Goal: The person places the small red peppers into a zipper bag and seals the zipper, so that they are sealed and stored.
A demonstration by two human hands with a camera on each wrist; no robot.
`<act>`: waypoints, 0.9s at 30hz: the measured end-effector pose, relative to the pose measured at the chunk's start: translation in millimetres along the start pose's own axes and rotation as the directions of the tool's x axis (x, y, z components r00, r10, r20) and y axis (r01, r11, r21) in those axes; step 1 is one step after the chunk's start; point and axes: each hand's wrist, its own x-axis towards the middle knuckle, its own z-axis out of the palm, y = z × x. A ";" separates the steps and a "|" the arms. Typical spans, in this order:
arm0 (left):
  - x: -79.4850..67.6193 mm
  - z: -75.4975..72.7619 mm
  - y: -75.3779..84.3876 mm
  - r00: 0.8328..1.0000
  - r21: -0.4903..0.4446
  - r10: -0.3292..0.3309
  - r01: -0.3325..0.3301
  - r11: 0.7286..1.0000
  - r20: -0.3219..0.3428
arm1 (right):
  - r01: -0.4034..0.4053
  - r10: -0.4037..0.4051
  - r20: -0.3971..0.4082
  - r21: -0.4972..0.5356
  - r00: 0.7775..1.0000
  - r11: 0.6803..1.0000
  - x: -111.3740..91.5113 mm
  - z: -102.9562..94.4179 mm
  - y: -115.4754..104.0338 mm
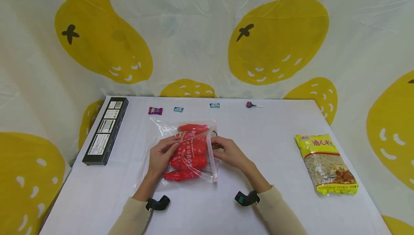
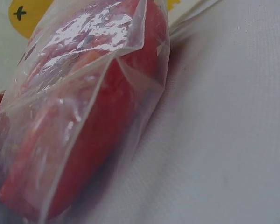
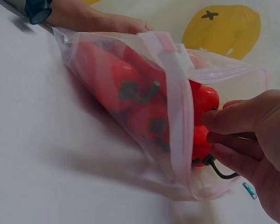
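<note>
A clear zip bag [image 1: 193, 145] with white print and a pink-edged zip strip [image 3: 179, 116] lies on the table, holding several red peppers [image 1: 187, 163] with dark green stems. Its mouth gapes toward the right. My left hand [image 1: 160, 156] rests on the bag's left side, fingers and thumb over the plastic; the left wrist view shows mostly the bag [image 2: 84, 93] and only a bit of fingers. At the mouth, my right hand [image 3: 261, 135] pinches a red pepper [image 3: 205, 100] between thumb and fingers. Below those fingers another pepper [image 3: 200, 142] shows, with a curved dark stem.
A long black box [image 1: 106, 130] with white labels lies at the left. Along the back are a purple-wrapped candy [image 1: 155, 111], two small teal-wrapped candies [image 1: 178, 109] and a lollipop [image 1: 249, 104]. A yellow pasta packet [image 1: 326, 163] lies at the right. Patterned cloth hangs behind.
</note>
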 end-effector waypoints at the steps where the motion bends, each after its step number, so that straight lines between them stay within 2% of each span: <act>1: 0.4 -0.3 0.6 1.000 -0.002 -0.002 0.002 1.000 0.008 | 0.001 -0.001 0.000 0.002 1.000 1.000 -0.2 -1.5 1.0; 5: 3.1 -0.8 3.9 0.999 0.015 -0.026 0.025 1.000 0.045 | -0.014 0.014 -0.012 0.022 1.000 1.000 -1.8 -13.5 5.9; 7: 4.4 0.6 5.2 0.998 0.070 -0.021 0.017 0.997 0.052 | -0.032 0.032 -0.024 0.029 0.999 0.999 -2.7 -21.6 9.2; 8: 4.8 1.7 6.3 0.998 0.115 -0.003 -0.003 0.993 0.056 | -0.047 0.048 -0.032 0.029 0.998 0.998 -2.9 -25.6 10.9; 10: 4.4 5.4 10.5 0.995 0.236 0.076 -0.090 0.967 0.069 | -0.079 0.080 -0.063 0.013 0.995 0.997 -2.5 -32.8 14.1; 12: 1.7 12.0 19.0 0.977 0.357 0.188 -0.212 0.910 0.101 | -0.113 0.111 -0.109 -0.012 0.988 0.994 -0.1 -38.0 18.0; 14: -4.1 20.9 30.7 0.944 0.453 0.287 -0.329 0.829 0.160 | -0.155 0.148 -0.155 -0.031 0.977 0.987 4.3 -41.2 21.0; 16: -12.5 31.6 42.8 0.911 0.508 0.339 -0.412 0.756 0.235 | -0.185 0.176 -0.180 -0.033 0.968 0.982 10.1 -42.4 24.0; 18: -22.9 42.2 51.9 0.887 0.549 0.336 -0.460 0.697 0.317 | -0.205 0.198 -0.169 -0.023 0.966 0.979 16.3 -42.3 25.6; 21: -37.3 55.7 58.9 0.859 0.601 0.275 -0.501 0.622 0.432 | -0.211 0.208 -0.117 -0.019 0.971 0.977 25.3 -40.0 27.1; 24: -46.9 65.1 58.0 0.828 0.621 0.213 -0.536 0.571 0.518 | -0.210 0.205 -0.087 -0.051 0.975 0.976 32.8 -35.1 29.8; 27: -51.7 71.0 53.4 0.794 0.613 0.206 -0.580 0.537 0.572 | -0.193 0.184 -0.096 -0.093 0.978 0.977 37.4 -30.3 35.3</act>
